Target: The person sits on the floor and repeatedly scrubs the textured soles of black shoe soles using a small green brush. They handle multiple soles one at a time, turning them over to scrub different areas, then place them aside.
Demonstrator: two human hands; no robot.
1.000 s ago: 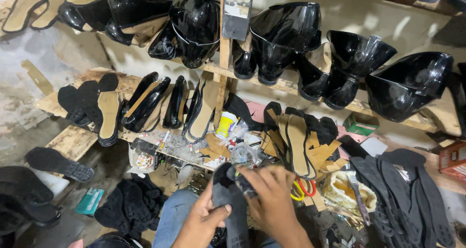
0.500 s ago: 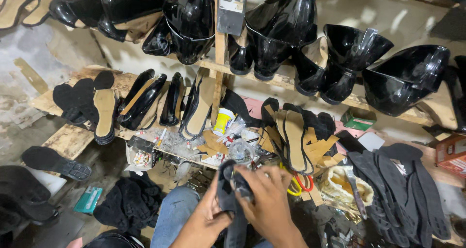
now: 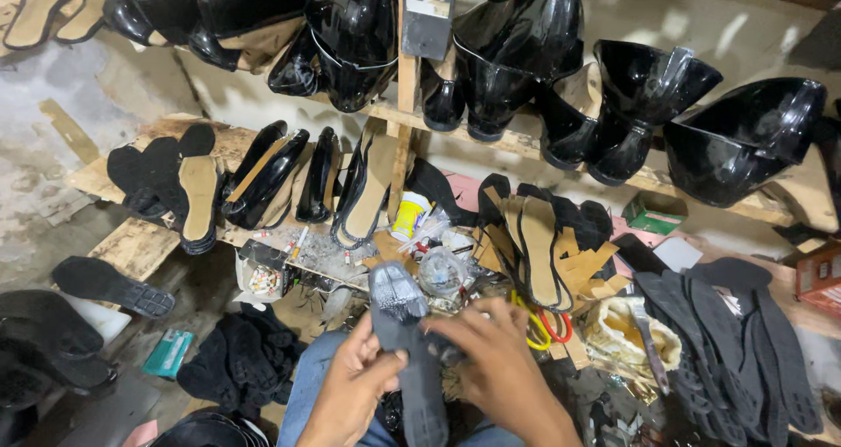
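Now | left hand (image 3: pixel 355 386) grips sole (image 3: pixel 405 342) upright | right hand (image 3: pixel 491 359) closed on its edge | mid-work: glossy uppers (image 3: pixel 517 53) shelved, sole stack (image 3: pixel 727 342) untouched

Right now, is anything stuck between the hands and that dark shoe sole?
No. Both hands touch it directly: the left hand grips the dark shoe sole from the side, and the right hand rests on its other edge.

A wooden shelf (image 3: pixel 517 145) carries glossy black shoe uppers (image 3: pixel 517 53); the lower bench (image 3: pixel 131 246) holds insoles (image 3: pixel 539 246), a yellow bottle (image 3: pixel 409 217) and scissors (image 3: pixel 547 324).
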